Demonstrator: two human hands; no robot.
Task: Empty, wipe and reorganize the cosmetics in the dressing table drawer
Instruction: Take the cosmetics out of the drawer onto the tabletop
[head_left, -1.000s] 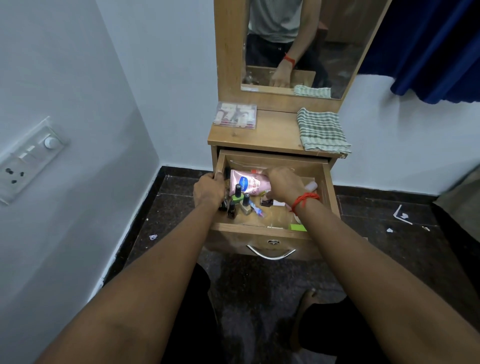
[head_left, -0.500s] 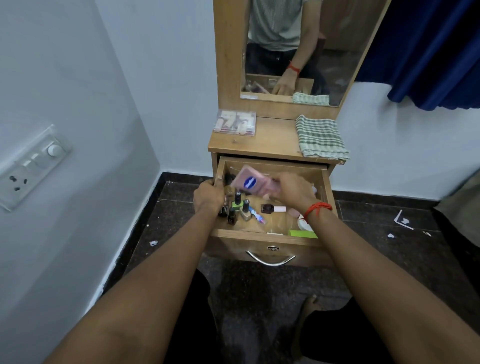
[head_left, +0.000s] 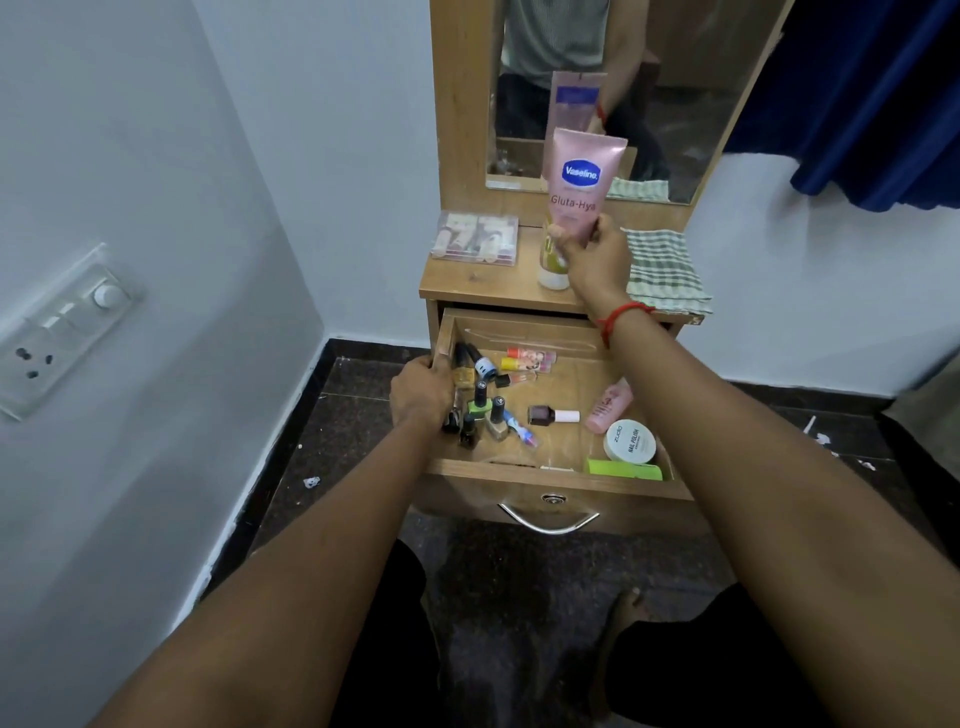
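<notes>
Early in the emptying, by the look of it. Holding a pink tube (head_left: 584, 182) upright over the table (head_left: 483, 283) near its back edge, right hand (head_left: 597, 260) grip clamped on its lower end. Left hand (head_left: 421, 395) grip curled on the left wall of the drawer (head_left: 623, 499). Left inside: nail polish bottles (head_left: 480, 410), jar (head_left: 629, 441). Wiping not begun, cloth (head_left: 665, 270) folded at the table's right edge.

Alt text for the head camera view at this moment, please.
The right hand holds a pink Vaseline tube upright above the dressing table top, before the mirror, while the left hand grips the left wall of the open drawer. Nail polish bottles and other cosmetics lie in the drawer; a checked cloth and clear box sit on top.
</notes>
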